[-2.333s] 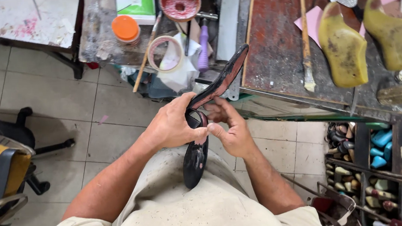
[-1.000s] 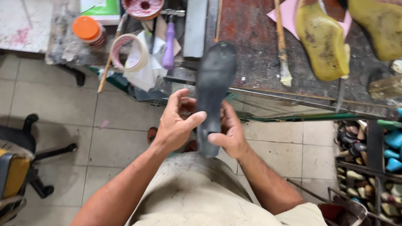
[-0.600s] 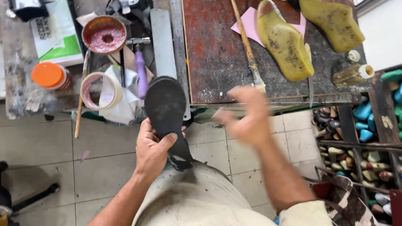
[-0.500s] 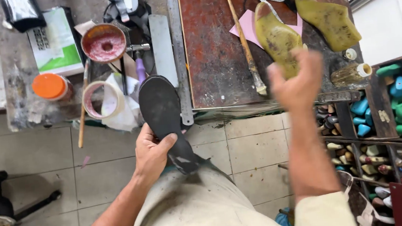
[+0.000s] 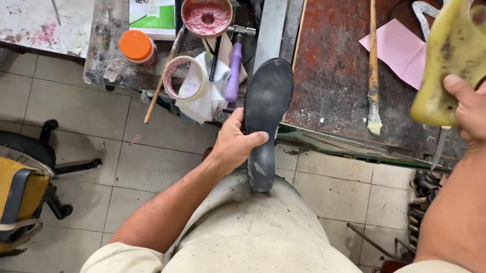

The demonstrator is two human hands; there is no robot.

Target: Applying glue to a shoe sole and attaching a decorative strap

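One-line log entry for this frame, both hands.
left hand: grips black sole | right hand: grips yellow shoe last, raised over bench

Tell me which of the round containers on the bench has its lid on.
The orange-lidded jar, at the bench's left edge. Its flat orange cap is closed, while the red-stained tin to its right stands open, showing pinkish-red residue inside.
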